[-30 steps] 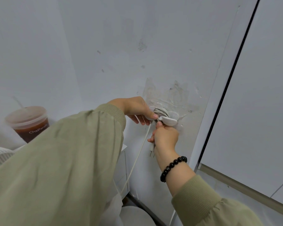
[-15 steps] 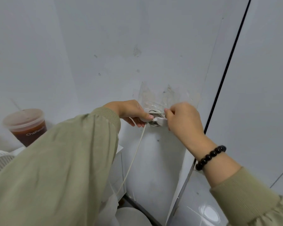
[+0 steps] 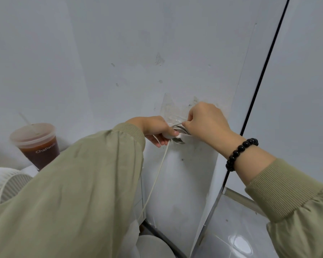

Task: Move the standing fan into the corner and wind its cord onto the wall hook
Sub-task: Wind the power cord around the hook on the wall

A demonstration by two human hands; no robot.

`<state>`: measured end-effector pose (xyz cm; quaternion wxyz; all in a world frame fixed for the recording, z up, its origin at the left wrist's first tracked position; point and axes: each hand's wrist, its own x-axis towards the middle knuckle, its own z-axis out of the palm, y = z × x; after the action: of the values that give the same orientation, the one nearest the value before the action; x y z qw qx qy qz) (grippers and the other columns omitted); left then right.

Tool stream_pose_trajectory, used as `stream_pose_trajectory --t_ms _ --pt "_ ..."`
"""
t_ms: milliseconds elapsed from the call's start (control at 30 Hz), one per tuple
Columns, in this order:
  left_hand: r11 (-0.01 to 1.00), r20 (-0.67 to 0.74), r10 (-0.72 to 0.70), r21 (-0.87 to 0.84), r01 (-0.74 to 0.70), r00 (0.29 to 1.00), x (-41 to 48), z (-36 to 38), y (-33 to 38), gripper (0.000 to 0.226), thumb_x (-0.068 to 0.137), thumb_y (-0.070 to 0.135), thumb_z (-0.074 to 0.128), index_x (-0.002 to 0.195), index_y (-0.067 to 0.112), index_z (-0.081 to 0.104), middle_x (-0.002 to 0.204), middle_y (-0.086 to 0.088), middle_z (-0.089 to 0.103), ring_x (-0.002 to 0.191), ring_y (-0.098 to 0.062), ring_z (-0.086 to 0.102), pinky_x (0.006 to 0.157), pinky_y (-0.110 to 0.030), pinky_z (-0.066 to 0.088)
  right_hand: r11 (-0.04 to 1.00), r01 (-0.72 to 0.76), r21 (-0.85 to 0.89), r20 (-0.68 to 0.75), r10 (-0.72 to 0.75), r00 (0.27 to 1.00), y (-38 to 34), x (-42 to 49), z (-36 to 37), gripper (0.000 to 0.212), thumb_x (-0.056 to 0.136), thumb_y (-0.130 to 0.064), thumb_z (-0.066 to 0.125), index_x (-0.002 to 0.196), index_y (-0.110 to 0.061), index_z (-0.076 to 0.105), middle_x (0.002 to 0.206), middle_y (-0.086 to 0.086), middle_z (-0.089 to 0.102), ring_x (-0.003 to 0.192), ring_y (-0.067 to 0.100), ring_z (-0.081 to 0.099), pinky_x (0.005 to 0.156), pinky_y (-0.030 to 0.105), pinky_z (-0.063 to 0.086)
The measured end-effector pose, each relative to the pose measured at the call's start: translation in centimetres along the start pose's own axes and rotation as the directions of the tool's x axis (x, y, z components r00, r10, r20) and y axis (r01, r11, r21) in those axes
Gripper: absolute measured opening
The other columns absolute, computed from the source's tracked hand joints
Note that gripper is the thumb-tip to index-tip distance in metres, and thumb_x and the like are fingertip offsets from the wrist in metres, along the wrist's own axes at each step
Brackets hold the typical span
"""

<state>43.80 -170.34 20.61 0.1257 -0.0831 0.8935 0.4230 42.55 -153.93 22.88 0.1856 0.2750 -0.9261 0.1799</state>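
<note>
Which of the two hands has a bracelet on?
The right hand: a black bead bracelet circles its wrist. The left hand shows only an olive ribbed cuff.

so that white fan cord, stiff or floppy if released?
Probably floppy: the cord hangs in a slack curve below the hook. Likely light: the right hand pinches a strand. Loops may spring off; the left hand grips them there.

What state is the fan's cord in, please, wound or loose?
Partly wound: the cord loops round the wall hook, yet a length hangs below the left hand.
</note>
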Motion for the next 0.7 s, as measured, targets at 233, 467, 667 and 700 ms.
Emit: stream_pose_trajectory --t_ms 233,467,667,700 --pt "1.000 0.002 0.018 -0.003 -0.018 1.000 -0.11 0.04 -0.07 0.025 0.088 0.027 0.062 0.079 0.004 0.062 0.072 -0.008 0.062 0.058 -0.012 0.058 0.062 -0.023 0.054 0.999 -0.011 0.046 -0.023 0.012 1.000 -0.10 -0.27 0.15 0.016 0.073 -0.015 0.059 0.071 0.000 0.066 0.070 0.014 0.065 0.071 0.034 0.061 0.060 0.033 0.049" --pt "0.994 -0.062 0.081 0.077 -0.076 0.995 -0.27 0.01 -0.05 0.022 0.085 0.024 0.067 0.076 0.004 0.066 0.073 -0.008 0.067 0.057 -0.008 0.065 0.063 -0.019 0.057 0.996 -0.033 0.089 -0.028 0.035 0.999 -0.23 0.31 0.30 0.016 0.074 -0.015 0.060 0.071 -0.001 0.068 0.070 0.014 0.067 0.071 0.032 0.063 0.062 0.034 0.052" --pt "0.986 -0.123 0.139 0.113 -0.125 0.983 -0.47 -0.12 0.35 0.019 0.078 0.020 0.075 0.064 0.008 0.069 0.068 -0.006 0.069 0.064 -0.010 0.067 0.071 -0.018 0.057 0.987 -0.056 0.149 -0.013 0.059 0.998 -0.43 0.60 -0.18 0.018 0.074 -0.012 0.059 0.067 0.004 0.063 0.063 0.017 0.064 0.067 0.035 0.064 0.060 0.035 0.053" --pt "0.986 -0.124 0.139 0.114 -0.125 0.983 -0.54 -0.13 0.41 0.019 0.076 0.019 0.076 0.063 0.008 0.069 0.066 -0.005 0.070 0.065 -0.011 0.068 0.072 -0.018 0.057 0.986 -0.053 0.158 -0.012 0.056 0.998 -0.44 0.65 -0.24 0.018 0.074 -0.011 0.059 0.069 0.006 0.064 0.065 0.019 0.066 0.066 0.036 0.065 0.062 0.036 0.056"
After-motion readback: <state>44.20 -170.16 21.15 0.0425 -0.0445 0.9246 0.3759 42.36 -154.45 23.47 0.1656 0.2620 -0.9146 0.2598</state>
